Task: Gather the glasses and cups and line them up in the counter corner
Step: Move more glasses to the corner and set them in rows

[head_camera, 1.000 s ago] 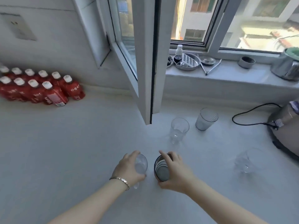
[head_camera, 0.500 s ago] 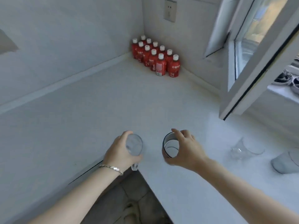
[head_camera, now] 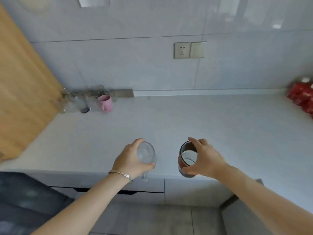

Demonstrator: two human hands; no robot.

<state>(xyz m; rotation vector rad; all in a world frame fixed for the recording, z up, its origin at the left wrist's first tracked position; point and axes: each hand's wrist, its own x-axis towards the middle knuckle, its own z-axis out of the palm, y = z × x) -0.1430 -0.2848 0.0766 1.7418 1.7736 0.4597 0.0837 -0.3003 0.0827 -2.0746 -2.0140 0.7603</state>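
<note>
My left hand (head_camera: 129,160) grips a clear drinking glass (head_camera: 146,154) from the side, held in the air above the counter's front edge. My right hand (head_camera: 204,158) holds a dark brown cup (head_camera: 185,160) with a pale inside by its rim and side, also off the counter. In the far left corner, where the counter meets a wooden panel, a pink mug (head_camera: 106,102) stands among several clear glasses (head_camera: 79,100), which look blurred.
The white counter (head_camera: 186,121) stretches between my hands and the tiled wall. A wooden panel (head_camera: 22,92) rises at the left. Red bottles (head_camera: 302,97) sit at the far right. A wall socket (head_camera: 182,50) and a switch are above. Drawers lie under the counter edge.
The view has swung left, from the window and the red bottles to the wall with the socket. Both hands have carried the clear glass and the dark cup along, still gripped.
</note>
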